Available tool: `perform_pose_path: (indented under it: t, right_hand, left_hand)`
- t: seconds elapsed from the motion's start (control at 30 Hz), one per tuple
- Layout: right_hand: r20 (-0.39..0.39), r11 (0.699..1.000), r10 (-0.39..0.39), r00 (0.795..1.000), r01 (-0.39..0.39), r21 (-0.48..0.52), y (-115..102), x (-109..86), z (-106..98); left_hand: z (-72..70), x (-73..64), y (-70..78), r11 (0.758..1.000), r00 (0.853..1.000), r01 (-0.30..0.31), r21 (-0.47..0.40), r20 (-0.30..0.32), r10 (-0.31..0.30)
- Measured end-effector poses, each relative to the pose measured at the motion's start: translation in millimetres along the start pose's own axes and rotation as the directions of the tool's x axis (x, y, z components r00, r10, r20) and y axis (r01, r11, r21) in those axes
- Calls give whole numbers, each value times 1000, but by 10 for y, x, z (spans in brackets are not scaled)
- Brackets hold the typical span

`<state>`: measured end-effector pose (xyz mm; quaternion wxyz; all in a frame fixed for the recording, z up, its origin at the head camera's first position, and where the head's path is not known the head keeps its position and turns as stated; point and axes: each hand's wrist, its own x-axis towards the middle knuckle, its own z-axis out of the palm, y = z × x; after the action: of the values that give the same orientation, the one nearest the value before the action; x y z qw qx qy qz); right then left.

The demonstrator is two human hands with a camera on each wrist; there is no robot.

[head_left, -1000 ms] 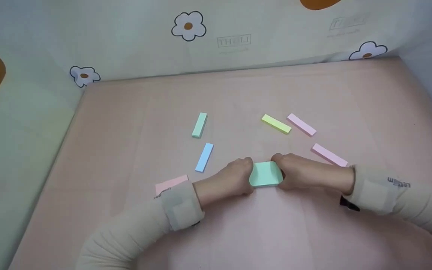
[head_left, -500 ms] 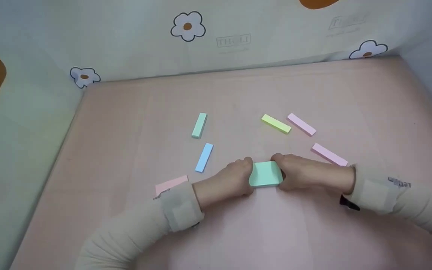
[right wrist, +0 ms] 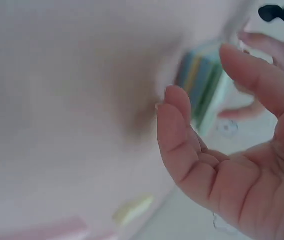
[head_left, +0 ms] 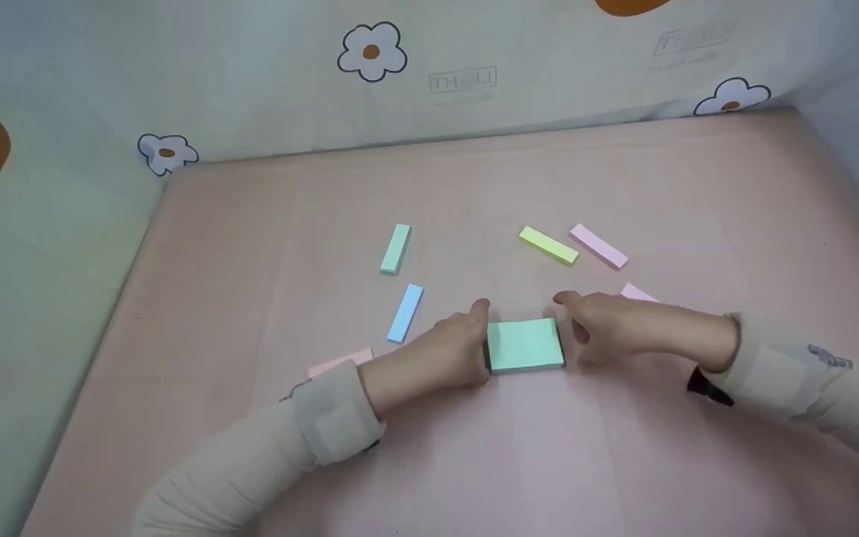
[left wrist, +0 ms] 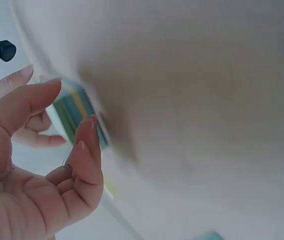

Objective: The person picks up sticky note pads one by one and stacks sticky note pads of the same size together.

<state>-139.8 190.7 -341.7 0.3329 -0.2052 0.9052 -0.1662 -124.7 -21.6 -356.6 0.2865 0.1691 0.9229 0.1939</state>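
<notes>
A neat stack of sticky note pads, mint green on top, lies on the pink tabletop between both hands. Blue, yellow and green layers show on its side in the left wrist view, where the stack appears behind the fingers. My left hand is right at its left edge, thumb and fingers parted. On the other side, my right hand stands a small gap away from the right edge. Its fingers are loosely bent and hold nothing in the right wrist view, with the stack beyond them.
Narrow sticky note strips lie around: green and blue at left, yellow and pink beyond the stack. My left forearm partly covers a pink pad; my right one partly hides another pink strip. A flowered cloth wall rises behind.
Both hands gripped the stack by its sides earlier; now they have let go and drawn apart, the right one farther. The stack stays in about the same place.
</notes>
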Motion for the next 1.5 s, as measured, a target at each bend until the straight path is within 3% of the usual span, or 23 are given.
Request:
perform_pose_path:
  t: [0.2, 0.4, 0.57, 0.73, 0.87, 1.0, 1.1, 1.17, 1.3, 1.5]
  right_hand:
    - [-78, 999, 49, 996, -48, 14, 308, -236, -249]
    - [-177, 990, 128, 976, -137, -35, 734, -358, -228]
    - [-180, 980, 188, 966, -196, -30, 936, -383, -152]
    - [-126, 982, 184, 975, -188, -23, 988, -329, -113]
    - [-91, 986, 161, 983, -164, -29, 1012, -287, -122]
    - [-75, 987, 150, 986, -154, -55, 992, -251, -141]
    - [-59, 987, 132, 990, -136, -79, 966, -234, -157]
    - [-46, 987, 132, 990, -136, -85, 960, -233, -171]
    - [-26, 988, 134, 991, -135, -76, 1002, -264, -191]
    - [-4, 991, 116, 993, -116, -71, 1142, -367, -224]
  left_hand:
    - [-212, -210, -331, 997, 997, 55, -59, -50, -58]
    - [-335, -400, -711, 992, 982, 102, -75, -153, -113]
    - [-362, -464, -921, 983, 967, 166, -83, -180, -179]
    - [-384, -469, -1094, 976, 955, 197, -98, -204, -213]
    - [-413, -458, -1201, 968, 953, 223, -113, -184, -241]
    - [-434, -513, -1210, 959, 956, 275, -69, -82, -281]
    - [-408, -608, -1153, 961, 962, 274, 33, 4, -274]
    - [-379, -670, -1111, 963, 968, 245, 110, 27, -249]
    - [-314, -730, -1087, 962, 985, 168, 215, 2, -172]
    - [-249, -711, -1175, 961, 1000, 30, 276, -3, -30]
